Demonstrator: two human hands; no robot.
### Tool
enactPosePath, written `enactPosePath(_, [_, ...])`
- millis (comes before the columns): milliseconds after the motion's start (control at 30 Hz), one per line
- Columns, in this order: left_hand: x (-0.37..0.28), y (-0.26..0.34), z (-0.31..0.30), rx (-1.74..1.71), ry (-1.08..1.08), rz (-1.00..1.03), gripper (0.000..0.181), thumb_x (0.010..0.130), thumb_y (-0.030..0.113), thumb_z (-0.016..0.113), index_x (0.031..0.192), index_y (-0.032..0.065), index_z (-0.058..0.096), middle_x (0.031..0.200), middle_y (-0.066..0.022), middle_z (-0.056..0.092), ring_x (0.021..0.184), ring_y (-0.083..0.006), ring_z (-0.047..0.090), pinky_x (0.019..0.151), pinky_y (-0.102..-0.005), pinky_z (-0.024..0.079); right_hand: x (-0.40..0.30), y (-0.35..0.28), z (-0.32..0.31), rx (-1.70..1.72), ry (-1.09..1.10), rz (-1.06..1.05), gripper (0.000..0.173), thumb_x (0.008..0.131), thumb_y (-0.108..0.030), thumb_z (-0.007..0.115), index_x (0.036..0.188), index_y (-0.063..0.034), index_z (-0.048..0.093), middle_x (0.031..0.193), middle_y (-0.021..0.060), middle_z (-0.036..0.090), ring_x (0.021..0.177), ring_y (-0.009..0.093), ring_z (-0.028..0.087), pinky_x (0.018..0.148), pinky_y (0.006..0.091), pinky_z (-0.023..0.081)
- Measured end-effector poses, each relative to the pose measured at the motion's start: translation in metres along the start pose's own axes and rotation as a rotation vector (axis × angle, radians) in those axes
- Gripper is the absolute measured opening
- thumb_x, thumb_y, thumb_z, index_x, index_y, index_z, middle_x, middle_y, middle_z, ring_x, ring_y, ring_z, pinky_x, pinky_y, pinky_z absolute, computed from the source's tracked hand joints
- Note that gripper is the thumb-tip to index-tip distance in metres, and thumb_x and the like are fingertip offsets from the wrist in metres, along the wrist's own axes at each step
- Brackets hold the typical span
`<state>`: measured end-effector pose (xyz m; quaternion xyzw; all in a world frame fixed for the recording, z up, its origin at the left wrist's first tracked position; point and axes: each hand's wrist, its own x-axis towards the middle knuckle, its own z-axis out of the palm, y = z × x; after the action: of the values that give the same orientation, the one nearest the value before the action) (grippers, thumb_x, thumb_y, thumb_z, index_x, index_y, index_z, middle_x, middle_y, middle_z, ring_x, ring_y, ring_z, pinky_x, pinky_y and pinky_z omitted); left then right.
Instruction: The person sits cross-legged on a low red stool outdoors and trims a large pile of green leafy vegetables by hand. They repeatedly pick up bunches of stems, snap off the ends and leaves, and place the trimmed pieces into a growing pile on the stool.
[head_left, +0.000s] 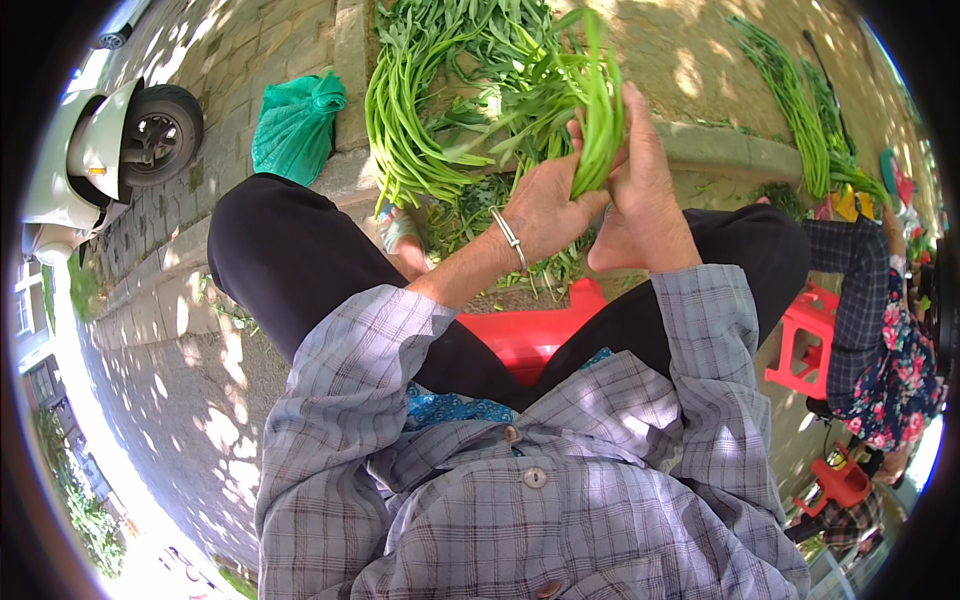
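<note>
Both hands are raised in front of my knees around a bunch of leafy green stems (600, 139), which look like water spinach. My left hand (547, 202), with a silver bangle at its wrist, grips the lower end of the bunch. My right hand (641, 180) wraps the same bunch from the right, its thumb side along the stems. The leafy tops bend over to the left and are partly blurred. Just beyond lies a large heap of the same greens (397, 112), long stems curving towards me. Loose leaves and trimmings (480, 214) cover the ground below my hands.
A tied green woven sack (292, 127) stands left of the heap. A concrete kerb (720, 154) runs across. Between my legs is a red plastic object (525, 337). More greens (795, 120), a red stool (806, 345) and a seated person are at right; a parked vehicle's wheel (161, 135) is at left.
</note>
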<state>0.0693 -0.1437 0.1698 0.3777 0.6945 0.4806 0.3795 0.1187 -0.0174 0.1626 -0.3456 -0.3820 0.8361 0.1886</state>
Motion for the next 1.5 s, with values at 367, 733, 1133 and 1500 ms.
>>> enactPosePath(367, [0.001, -0.006, -0.013, -0.541, -0.361, -0.058, 0.032, 0.089, 0.026, 0.054, 0.105, -0.0016, 0.051, 0.072, 0.0003, 0.050, 0.059, -0.0079, 0.050, 0.059, -0.0239, 0.043, 0.006, -0.036, -0.005, 0.097, -0.187, -0.242, 0.049, 0.086, -0.044, 0.048, 0.111, -0.0027, 0.051, 0.104, 0.0109, 0.059, 0.091, 0.022, 0.059, 0.077, 0.0343, 0.050])
enactPosePath(733, [-0.002, -0.006, -0.030, -0.816, -0.482, -0.216, 0.033, 0.089, 0.027, 0.053, 0.110, 0.0015, 0.051, 0.076, -0.0013, 0.053, 0.062, -0.0138, 0.058, 0.059, -0.0266, 0.048, 0.007, -0.038, 0.009, 0.062, -0.188, -0.300, 0.037, 0.086, -0.034, 0.050, 0.108, -0.0042, 0.051, 0.098, 0.0110, 0.061, 0.090, 0.023, 0.060, 0.080, 0.0363, 0.049])
enactPosePath(1133, [0.016, -0.036, -0.057, -1.041, -0.289, -0.379, 0.034, 0.093, 0.024, 0.046, 0.115, -0.0020, 0.045, 0.081, -0.0006, 0.048, 0.060, -0.0095, 0.049, 0.058, -0.0279, 0.049, 0.013, -0.016, -0.019, -0.982, -0.215, -0.070, 0.044, 0.082, -0.034, 0.054, 0.106, 0.0025, 0.057, 0.084, 0.0086, 0.063, 0.068, 0.016, 0.062, 0.067, 0.0302, 0.048])
enactPosePath(1500, [0.021, -0.044, -0.088, -1.257, -0.380, -0.318, 0.033, 0.094, 0.024, 0.042, 0.113, -0.0033, 0.045, 0.086, -0.0050, 0.053, 0.059, -0.0102, 0.047, 0.059, -0.0275, 0.046, -0.013, -0.010, -0.009, -0.657, -0.651, 0.166, 0.038, 0.076, -0.019, 0.056, 0.108, 0.0002, 0.060, 0.087, 0.0068, 0.063, 0.071, 0.010, 0.060, 0.071, 0.0233, 0.045])
